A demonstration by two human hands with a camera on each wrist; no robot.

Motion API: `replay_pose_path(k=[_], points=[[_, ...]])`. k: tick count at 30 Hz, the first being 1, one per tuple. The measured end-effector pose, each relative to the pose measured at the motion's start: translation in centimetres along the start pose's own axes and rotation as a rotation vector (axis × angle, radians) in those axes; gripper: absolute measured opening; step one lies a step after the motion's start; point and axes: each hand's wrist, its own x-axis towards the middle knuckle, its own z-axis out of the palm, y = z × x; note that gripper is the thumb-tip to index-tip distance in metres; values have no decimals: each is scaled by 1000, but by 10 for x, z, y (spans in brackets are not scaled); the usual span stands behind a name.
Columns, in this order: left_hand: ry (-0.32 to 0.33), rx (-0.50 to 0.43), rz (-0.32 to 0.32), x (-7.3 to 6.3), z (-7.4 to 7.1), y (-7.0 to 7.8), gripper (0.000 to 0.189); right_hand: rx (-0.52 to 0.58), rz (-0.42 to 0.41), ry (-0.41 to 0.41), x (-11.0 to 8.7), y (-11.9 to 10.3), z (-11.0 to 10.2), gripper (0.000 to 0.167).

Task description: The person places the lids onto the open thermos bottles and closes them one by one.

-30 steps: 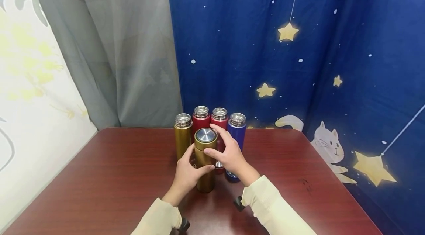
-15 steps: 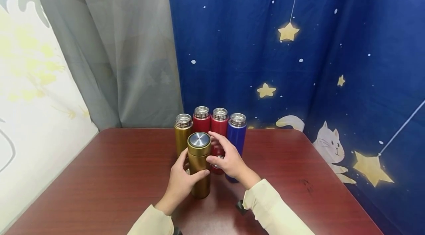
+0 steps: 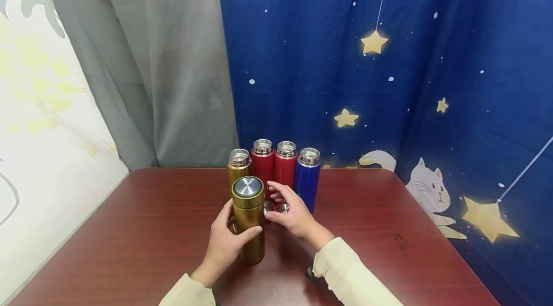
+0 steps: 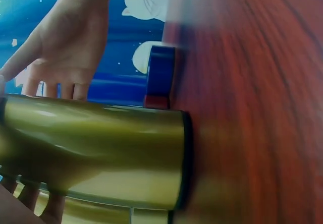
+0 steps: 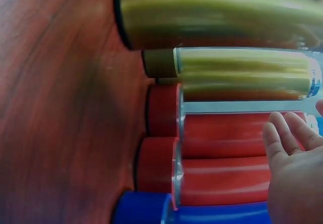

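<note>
My left hand (image 3: 224, 243) grips a gold thermos flask (image 3: 252, 224) round its body, thumb across the front. The flask stands upright, capped by a gold lid with a shiny steel top (image 3: 248, 187). To its right, my right hand (image 3: 295, 212) is spread with loosely bent fingers, apart from the flask and holding nothing. The right wrist view has these fingers (image 5: 285, 138) in front of the red flasks. Low in the left wrist view, the gold flask's dark base (image 4: 185, 158) is close over the table.
Behind stand uncapped flasks: a gold one (image 3: 239, 171), two red ones, left (image 3: 262, 169) and right (image 3: 285, 171), and a blue one (image 3: 307, 183). Their lids sit before them: gold (image 5: 160, 63), red (image 5: 164, 110), another red (image 5: 155, 164) and blue (image 5: 141, 208). Curtains hang beyond the table (image 3: 367, 248).
The gold flask has moved left and toward me in my left hand. My right hand has come away from its lid, lower and apart, and red lids behind now show.
</note>
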Motion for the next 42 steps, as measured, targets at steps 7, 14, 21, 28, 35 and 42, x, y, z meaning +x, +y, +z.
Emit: replay_pose_path(k=[7,14,21,28,35,42], points=[[70,38,60,-4,-11,-8,80,-100,0,-22,-9,17,13,77],[143,37,123,-5,-22,-11,82,-154,41,-68,-7,15,21,74],[211,50,94,-2,-33,-15,80,-197,127,-129,-6,17,32,76],[268,37,82,4,-44,7,71,-148,211,-197,-6,20,42,74],[322,78,51,10,-54,6,71,-220,269,-243,-4,20,51,73],[365,106,-9,17,-65,-13,75,-329,350,-270,1,14,56,72]])
